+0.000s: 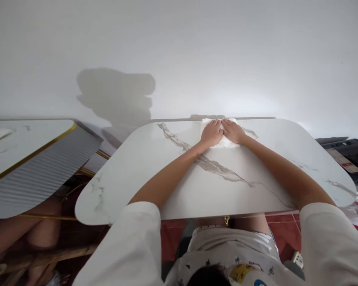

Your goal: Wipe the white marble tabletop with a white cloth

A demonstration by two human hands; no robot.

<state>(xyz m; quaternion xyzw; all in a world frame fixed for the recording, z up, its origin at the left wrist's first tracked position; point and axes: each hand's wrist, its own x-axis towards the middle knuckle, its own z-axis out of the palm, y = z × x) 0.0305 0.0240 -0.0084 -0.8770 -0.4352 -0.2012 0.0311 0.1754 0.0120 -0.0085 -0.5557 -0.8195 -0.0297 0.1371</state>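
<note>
A white tissue or thin cloth (225, 143) lies spread at the far edge of the marble-patterned table (131, 174). My left hand (212, 133) rests flat on it, fingers stretched toward the wall. Beside it, my right hand (232, 131) presses on the same white sheet, also with fingers laid out flat. The two hands touch or nearly touch at the fingers. Both forearms reach straight across the tabletop. Whether the sheet is paper or fabric I cannot tell.
The wall (197, 59) stands directly behind the table. At left is a second table (32, 147) with a gold edge and ribbed grey side; another person's legs (43, 230) show below it. A black appliance (350, 157) sits at right, and a power strip (297, 259) lies on the floor.
</note>
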